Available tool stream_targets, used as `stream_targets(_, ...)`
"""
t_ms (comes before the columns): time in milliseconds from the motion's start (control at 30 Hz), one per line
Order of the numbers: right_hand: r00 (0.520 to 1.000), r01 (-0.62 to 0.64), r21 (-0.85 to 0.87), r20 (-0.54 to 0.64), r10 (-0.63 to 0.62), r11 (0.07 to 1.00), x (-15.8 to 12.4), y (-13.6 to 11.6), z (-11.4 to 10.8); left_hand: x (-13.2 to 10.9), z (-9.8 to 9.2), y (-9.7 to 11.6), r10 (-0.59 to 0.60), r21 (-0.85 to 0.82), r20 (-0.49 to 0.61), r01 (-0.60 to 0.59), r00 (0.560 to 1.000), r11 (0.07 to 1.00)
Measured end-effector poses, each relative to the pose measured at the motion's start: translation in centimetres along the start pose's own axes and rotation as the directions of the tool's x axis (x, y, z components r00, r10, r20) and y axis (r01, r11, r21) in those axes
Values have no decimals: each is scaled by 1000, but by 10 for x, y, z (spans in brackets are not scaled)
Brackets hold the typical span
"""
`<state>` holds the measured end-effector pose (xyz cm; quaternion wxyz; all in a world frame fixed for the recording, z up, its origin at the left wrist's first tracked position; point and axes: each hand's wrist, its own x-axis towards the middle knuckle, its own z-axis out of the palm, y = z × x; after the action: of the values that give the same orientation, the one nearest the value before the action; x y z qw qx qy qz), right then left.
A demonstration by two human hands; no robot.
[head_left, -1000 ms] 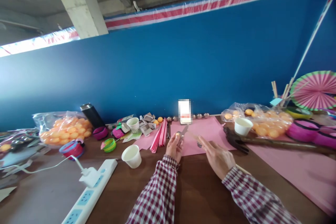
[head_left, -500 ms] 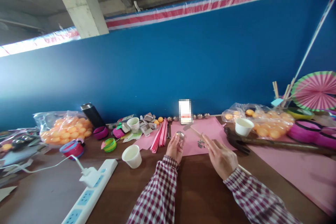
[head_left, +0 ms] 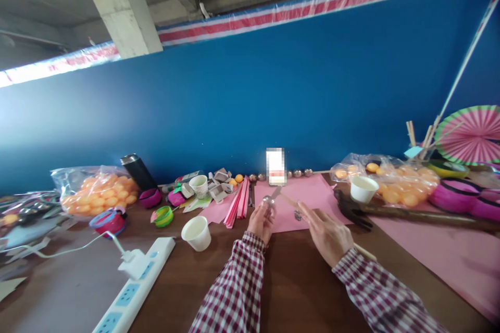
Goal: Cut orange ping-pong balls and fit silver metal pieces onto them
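Note:
My left hand (head_left: pixel 261 222) is closed around a shiny silver ball (head_left: pixel 269 201), held up with the fingertips over the near left edge of a pink paper sheet (head_left: pixel 312 192). A thin tool with a long pale wooden handle (head_left: pixel 365 252) is gripped in my right hand (head_left: pixel 330 234). Its flat greyish tip reaches close to the ball; whether they touch I cannot tell. A small heap of silvery bits (head_left: pixel 298 215) lies on the paper beside my right fingers, partly covered by them.
Behind the paper stand a blurred white box (head_left: pixel 275 166) and several silver balls (head_left: pixel 297 173). A hammer (head_left: pixel 390 210) lies right, near a white cup (head_left: pixel 363 189) and a bag of orange balls (head_left: pixel 406 187). Left are another cup (head_left: pixel 196 233), folded pink strips (head_left: pixel 237 202) and a power strip (head_left: pixel 136 283).
The ball has turned or tilted slightly in my left hand. My right hand has shifted a little left, bringing the tool's tip nearer the ball and covering more of the silvery bits.

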<state>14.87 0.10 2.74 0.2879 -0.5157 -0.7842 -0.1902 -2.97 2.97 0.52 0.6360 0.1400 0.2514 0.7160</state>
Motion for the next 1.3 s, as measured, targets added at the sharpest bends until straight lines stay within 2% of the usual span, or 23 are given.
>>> stream_targets(100,999,-26,9,-29,27,1000,0,-1,-2,0,1,0,36,9,-31,-36,999,999)
stream_targets(233,1000,3,8,9,-3,1000,1,-3,-4,-2,3,1,20,29,-32,-19,999,999)
stream_targets(400,1000,-19,12,9,19,1000,0,-3,-2,-3,4,2,52,4,-21,-52,998,999)
stream_targets(533,999,17,19,32,-18,1000,0,-3,-1,-2,3,2,18,18,-41,-17,999,1000)
stream_targets(667,1000,-4,22,-15,5,1000,0,-3,-2,0,3,1,-8,-16,-62,7,998,1000)
stream_targets(767,1000,26,10,0,-26,1000,0,-4,-2,0,3,0,-20,-37,-73,17,997,999)
stream_targets(867,999,27,0,21,-27,1000,0,-4,-3,-1,3,-1,-18,-44,-58,16,998,999)
stream_targets(1033,1000,7,21,-9,-6,1000,0,-3,-6,-2,3,-1,43,-23,-13,-43,999,999)
stream_targets(1200,998,30,12,58,-30,999,0,-3,-6,-2,1,-1,15,21,-8,-15,1000,1000)
stream_targets(1300,1000,-10,18,26,10,1000,1,-3,-5,-1,0,-1,-2,25,-40,3,999,1000)
